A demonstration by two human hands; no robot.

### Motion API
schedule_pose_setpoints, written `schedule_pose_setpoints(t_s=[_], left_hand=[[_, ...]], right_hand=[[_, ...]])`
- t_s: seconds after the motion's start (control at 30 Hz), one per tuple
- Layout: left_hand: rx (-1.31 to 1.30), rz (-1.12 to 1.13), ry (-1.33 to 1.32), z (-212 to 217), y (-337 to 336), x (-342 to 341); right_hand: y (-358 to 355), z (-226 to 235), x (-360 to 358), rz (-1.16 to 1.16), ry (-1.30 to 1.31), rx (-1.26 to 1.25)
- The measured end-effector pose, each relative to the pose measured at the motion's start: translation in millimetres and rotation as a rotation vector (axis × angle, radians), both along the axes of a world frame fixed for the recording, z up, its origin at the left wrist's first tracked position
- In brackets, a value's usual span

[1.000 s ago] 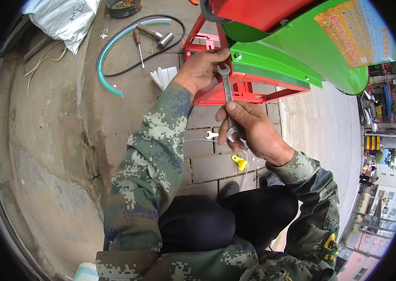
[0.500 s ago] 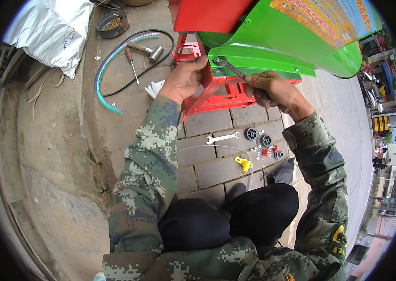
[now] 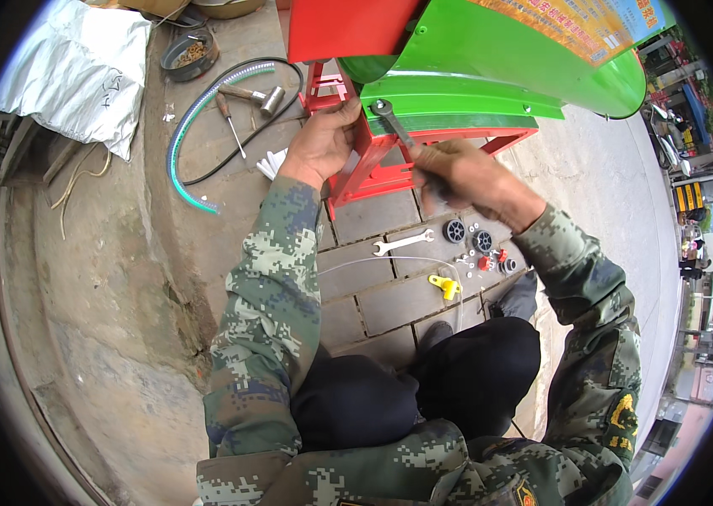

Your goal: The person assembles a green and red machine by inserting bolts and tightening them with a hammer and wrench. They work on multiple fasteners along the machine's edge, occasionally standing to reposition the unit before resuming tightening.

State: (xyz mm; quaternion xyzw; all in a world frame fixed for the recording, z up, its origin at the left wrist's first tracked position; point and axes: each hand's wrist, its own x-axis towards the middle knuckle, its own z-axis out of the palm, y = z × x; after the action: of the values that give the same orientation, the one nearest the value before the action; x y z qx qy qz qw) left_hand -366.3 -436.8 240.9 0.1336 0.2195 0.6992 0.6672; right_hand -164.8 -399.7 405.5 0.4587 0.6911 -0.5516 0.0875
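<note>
My right hand [image 3: 476,179] is wrapped round the handle of a dark wrench [image 3: 399,128]. The wrench's ring end sits over a bolt at the near left corner of the green metal panel [image 3: 462,105]. That panel rests on a red metal frame [image 3: 373,173]. At the same corner, my left hand [image 3: 323,145] grips the frame's left side, thumb on top. Its other fingers are partly hidden behind the metal. Another bolt [image 3: 526,108] shows farther right along the green panel.
On the paving lie an open-end wrench [image 3: 404,243], black wheels [image 3: 454,231], small red parts [image 3: 486,263] and a yellow plastic piece [image 3: 444,287]. Farther left are a hammer [image 3: 270,101], a screwdriver [image 3: 231,125], a coiled hose [image 3: 178,152] and a silvery sack [image 3: 78,76].
My right hand has swung the wrench handle toward me and to the left, the ring end staying on the bolt. My left hand keeps its place at the frame corner.
</note>
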Motion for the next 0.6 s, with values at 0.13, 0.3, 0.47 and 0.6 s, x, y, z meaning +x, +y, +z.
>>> schedule_pose_setpoints(t_s=[0.13, 0.3, 0.47, 0.6], left_hand=[[-0.139, -0.198, -0.065, 22.6, -12.7, -1.9], [0.087, -0.409, -0.295, 29.7, -20.1, 1.8], [-0.091, -0.004, -0.038, 10.3, -3.7, 0.0], [-0.027, 0.023, -0.066, 3.9, -2.5, -0.4]], right_hand=[[-66.5, -28.5, -62.4, -0.287, 0.478, -0.511], [-78.4, -30.0, -88.8, -0.386, 0.614, -0.599], [-46.6, -3.2, 1.7, 0.076, 0.387, -0.156], [10.0, 7.6, 18.0, -0.001, 0.195, 0.01]])
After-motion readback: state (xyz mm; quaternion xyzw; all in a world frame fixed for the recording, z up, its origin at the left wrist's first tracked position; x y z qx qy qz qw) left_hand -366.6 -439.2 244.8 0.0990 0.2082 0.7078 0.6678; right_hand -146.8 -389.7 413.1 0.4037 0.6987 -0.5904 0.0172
